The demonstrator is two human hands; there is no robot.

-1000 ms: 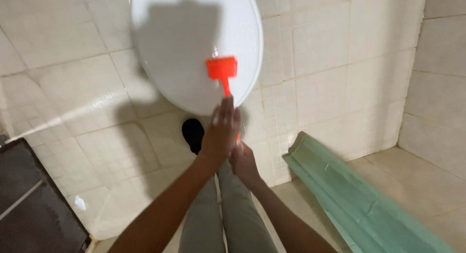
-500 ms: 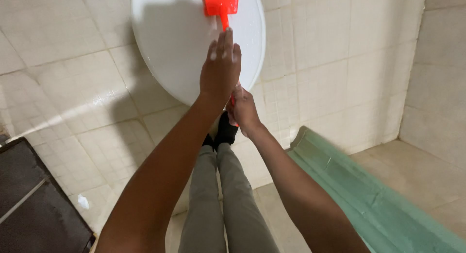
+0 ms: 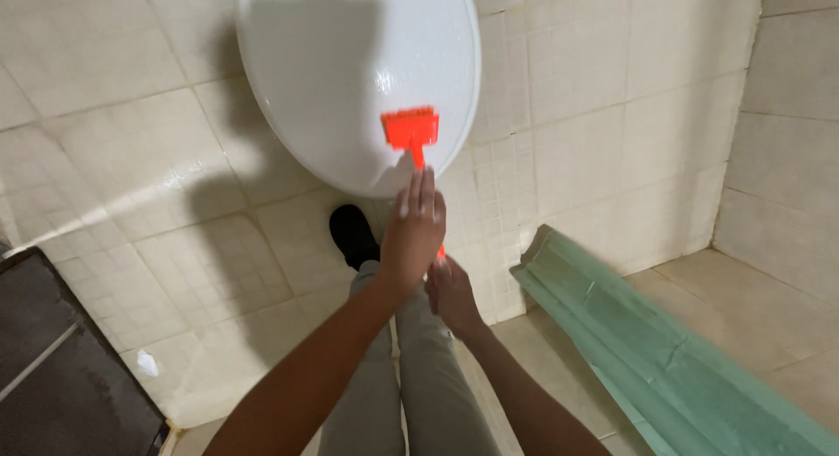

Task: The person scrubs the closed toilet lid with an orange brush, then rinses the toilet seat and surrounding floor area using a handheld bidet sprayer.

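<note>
Up ahead, the red scrubbing brush (image 3: 411, 129) rests its flat rectangular head on the glossy, wet white oval toilet lid (image 3: 350, 71), near the lid's lower edge. Its thin handle runs down under the left hand (image 3: 413, 233), whose fingers lie straight and pressed together along it. The right hand (image 3: 453, 292) curls around the handle's lower end, just beside the left. Matte beige tiles (image 3: 594, 115) surround them.

A tiled bathroom: closed white toilet lid (image 3: 350, 71), beige floor tiles (image 3: 131, 89), tiled wall (image 3: 786, 115).
</note>
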